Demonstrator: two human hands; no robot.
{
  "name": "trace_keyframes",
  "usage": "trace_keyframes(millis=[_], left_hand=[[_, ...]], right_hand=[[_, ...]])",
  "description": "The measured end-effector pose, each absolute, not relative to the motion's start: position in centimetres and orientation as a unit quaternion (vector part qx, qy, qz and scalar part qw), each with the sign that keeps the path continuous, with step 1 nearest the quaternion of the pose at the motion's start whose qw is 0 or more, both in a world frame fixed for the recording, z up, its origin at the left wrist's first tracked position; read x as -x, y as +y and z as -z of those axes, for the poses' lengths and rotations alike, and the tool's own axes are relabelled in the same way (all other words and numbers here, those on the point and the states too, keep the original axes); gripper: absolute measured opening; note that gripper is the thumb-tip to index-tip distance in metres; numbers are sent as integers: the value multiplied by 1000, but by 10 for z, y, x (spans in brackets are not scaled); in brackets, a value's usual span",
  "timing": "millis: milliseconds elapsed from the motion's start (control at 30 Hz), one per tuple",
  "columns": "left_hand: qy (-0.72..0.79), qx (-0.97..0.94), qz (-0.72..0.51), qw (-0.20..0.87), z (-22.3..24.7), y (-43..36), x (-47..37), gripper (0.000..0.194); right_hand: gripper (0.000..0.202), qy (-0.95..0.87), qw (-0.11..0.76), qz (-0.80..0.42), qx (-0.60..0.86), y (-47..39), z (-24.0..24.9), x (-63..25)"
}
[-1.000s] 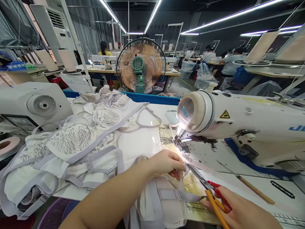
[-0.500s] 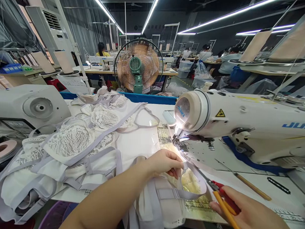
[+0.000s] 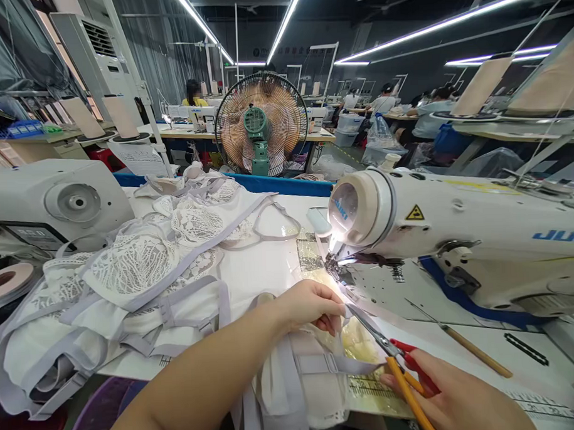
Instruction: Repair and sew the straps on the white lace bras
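Observation:
My left hand pinches the edge of a pale strap near the sewing machine's needle area, with a white garment hanging below it. In my right hand are scissors with red and orange handles; their blade tips touch or nearly touch the fabric at my left fingertips. A grey strap with an adjuster runs from the garment toward the scissors. The white sewing machine stands just beyond both hands, its lamp lit.
White lace garments are heaped on the left beside another machine. A wooden-handled awl and a black slotted piece lie at right. Behind stands a large fan; people sit farther back.
The scissors have moved up and left, bringing their tips to the fabric at my left fingers. My right hand has shifted slightly left with them; my left hand has stayed in place.

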State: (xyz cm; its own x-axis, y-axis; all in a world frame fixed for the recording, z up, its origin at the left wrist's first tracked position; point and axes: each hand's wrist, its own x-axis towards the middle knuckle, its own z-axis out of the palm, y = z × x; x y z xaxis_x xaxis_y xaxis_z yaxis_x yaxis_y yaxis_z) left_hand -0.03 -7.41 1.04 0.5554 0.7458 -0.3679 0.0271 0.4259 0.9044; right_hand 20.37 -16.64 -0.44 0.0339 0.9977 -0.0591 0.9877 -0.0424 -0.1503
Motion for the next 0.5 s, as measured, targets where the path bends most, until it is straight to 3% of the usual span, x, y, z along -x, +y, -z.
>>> trace_keyframes(millis=[167,333,500], left_hand=[[405,-473,-245,743,-9,-74,0,9],[410,-474,-242,741,-10,-74,0,6],[409,-480,-242,737,-10,-74,0,9]], right_hand=[[44,-686,55,-74,722,-166,11,-208],[40,-723,135,-175,655,-160,15,-227],[35,-732,116,-187,645,-157,13,-238]])
